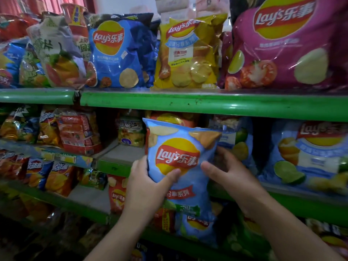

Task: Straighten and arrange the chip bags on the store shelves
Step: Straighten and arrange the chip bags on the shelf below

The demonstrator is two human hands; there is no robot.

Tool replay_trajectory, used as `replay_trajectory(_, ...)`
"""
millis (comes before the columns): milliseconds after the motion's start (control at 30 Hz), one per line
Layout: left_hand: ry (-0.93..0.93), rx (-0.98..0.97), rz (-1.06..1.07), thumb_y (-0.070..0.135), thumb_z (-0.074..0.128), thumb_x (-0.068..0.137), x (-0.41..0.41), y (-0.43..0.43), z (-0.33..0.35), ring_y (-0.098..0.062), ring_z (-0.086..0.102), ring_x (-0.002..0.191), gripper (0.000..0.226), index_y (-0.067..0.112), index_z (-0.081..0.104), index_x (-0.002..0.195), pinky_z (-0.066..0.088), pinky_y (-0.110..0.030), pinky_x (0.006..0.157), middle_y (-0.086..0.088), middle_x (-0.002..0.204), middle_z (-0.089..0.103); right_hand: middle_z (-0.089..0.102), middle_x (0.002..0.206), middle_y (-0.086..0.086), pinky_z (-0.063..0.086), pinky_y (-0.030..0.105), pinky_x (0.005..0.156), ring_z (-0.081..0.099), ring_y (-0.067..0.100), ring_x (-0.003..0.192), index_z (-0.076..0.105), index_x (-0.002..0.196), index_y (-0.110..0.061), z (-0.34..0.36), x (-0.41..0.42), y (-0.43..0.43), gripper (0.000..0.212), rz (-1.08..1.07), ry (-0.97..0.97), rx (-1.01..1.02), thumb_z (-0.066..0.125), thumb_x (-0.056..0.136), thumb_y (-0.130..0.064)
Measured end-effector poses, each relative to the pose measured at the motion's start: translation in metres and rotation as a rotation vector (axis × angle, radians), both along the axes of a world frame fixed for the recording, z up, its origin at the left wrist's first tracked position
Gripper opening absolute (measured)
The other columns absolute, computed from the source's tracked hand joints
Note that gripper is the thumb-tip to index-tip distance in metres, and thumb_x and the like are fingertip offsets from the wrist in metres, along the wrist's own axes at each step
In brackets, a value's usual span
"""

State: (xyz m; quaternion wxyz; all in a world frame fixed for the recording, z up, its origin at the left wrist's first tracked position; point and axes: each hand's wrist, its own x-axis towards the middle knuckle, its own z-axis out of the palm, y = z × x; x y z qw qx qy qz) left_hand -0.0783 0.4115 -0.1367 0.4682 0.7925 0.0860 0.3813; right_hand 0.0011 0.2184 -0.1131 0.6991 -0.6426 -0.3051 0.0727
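A light blue Lay's chip bag point(178, 147) stands upright in front of the middle shelf, held between both hands. My left hand point(145, 183) grips its left edge, thumb across the front below the logo. My right hand point(226, 176) grips its right edge, fingers curled behind the bag. Behind it on the middle shelf stand another light blue lime bag point(237, 140) and a larger one point(308, 155) to the right. An orange Lay's bag point(169, 117) peeks over the held bag's top.
The top green shelf point(188, 102) carries a blue bag point(120, 51), a yellow bag point(190, 53) and a big magenta bag point(290, 44). A bare stretch of the middle shelf point(120, 153) lies left of the held bag. Lower shelves hold red and orange bags point(60, 176).
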Motion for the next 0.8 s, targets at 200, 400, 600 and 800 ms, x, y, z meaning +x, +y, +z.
replay_trajectory(200, 0.148, 0.178, -0.235, 0.088, 0.056, 0.057, 0.01, -0.06, -0.002, 0.031, 0.03, 0.105, 0.083, 0.054, 0.028, 0.127, 0.041, 0.001, 0.065, 0.041, 0.108, 0.025, 0.069, 0.098, -0.024, 0.054, 0.015, 0.053, 0.068, -0.001, 0.081, 0.054, 0.109, -0.054, 0.002, 0.007, -0.051, 0.064, -0.336, 0.025, -0.003, 0.079, 0.051, -0.051)
replay_trajectory(400, 0.092, 0.272, -0.09, 0.079, 0.053, 0.07, 0.02, -0.042, 0.008, 0.005, 0.035, 0.114, 0.077, 0.05, 0.026, 0.136, 0.035, -0.022, 0.087, 0.028, 0.124, 0.026, 0.069, 0.104, -0.004, 0.053, 0.027, 0.057, 0.069, 0.014, 0.08, 0.06, 0.108, -0.03, 0.013, 0.038, -0.09, 0.04, -0.62, 0.029, 0.137, 0.078, 0.073, -0.033)
replay_trajectory(600, 0.127, 0.179, 0.133, 0.058, 0.069, 0.075, 0.045, 0.02, 0.024, -0.018, 0.042, 0.118, 0.085, 0.029, 0.029, 0.145, 0.041, -0.033, 0.09, -0.003, 0.142, 0.031, 0.063, 0.099, -0.016, 0.049, 0.02, 0.057, 0.063, 0.002, 0.084, 0.054, 0.118, -0.029, 0.025, 0.059, -0.071, 0.038, -0.777, -0.065, 0.217, 0.071, 0.084, -0.029)
replay_trajectory(800, 0.211, 0.04, -0.003, 0.068, 0.081, 0.052, 0.07, 0.049, 0.032, -0.027, 0.04, 0.133, 0.12, 0.039, 0.016, 0.148, 0.037, -0.05, 0.105, -0.002, 0.148, 0.035, 0.06, 0.11, -0.007, 0.048, 0.015, 0.059, 0.06, 0.002, 0.086, 0.047, 0.123, -0.026, 0.018, 0.076, -0.045, 0.045, -0.812, -0.143, 0.188, 0.07, 0.085, -0.031)
